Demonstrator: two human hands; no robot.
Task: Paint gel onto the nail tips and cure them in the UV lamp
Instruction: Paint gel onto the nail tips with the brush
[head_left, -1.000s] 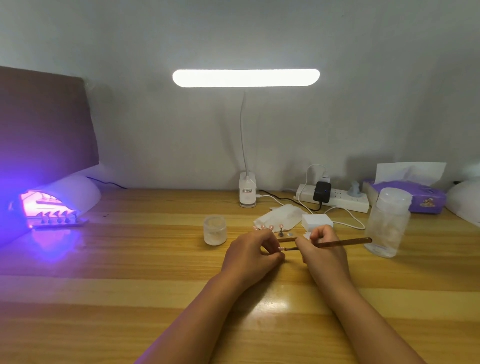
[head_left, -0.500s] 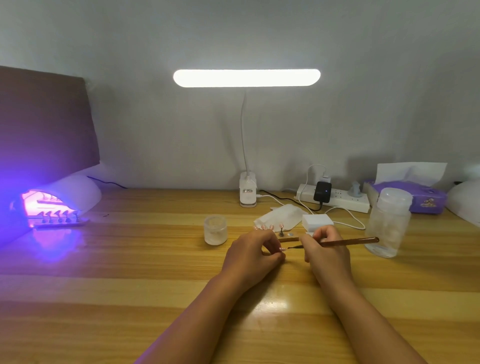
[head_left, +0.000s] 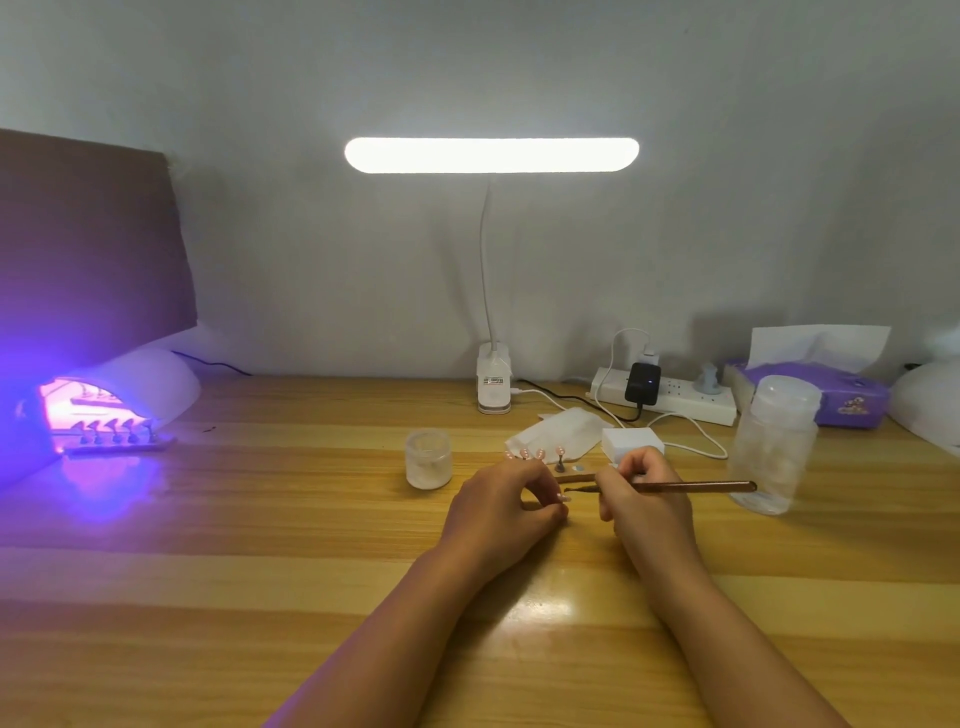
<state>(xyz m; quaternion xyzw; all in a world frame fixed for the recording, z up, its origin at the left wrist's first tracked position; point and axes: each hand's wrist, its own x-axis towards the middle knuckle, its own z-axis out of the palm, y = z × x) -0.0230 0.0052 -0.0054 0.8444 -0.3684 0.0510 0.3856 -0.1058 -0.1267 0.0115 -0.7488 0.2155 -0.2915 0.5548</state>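
My left hand (head_left: 506, 512) pinches a small nail tip (head_left: 563, 499) on its stand, just above the wooden desk. My right hand (head_left: 641, 499) grips a thin brown brush (head_left: 691, 487) with its bristle end pointing left at that tip. Behind my hands a row of pink nail tips (head_left: 532, 453) stands on a strip holder. At the far left the white UV lamp (head_left: 111, 400) glows purple, with another strip of nail tips (head_left: 111, 434) in its mouth.
A small frosted gel jar (head_left: 428, 458) stands left of my hands. A tall clear bottle (head_left: 774, 444), white pads (head_left: 631, 441), a power strip (head_left: 670, 397), a purple tissue box (head_left: 810, 397) and the desk lamp's base (head_left: 493, 387) line the back.
The brush in my right hand has drawn back slightly to the right, away from the nail tip. My left hand has stayed in place.
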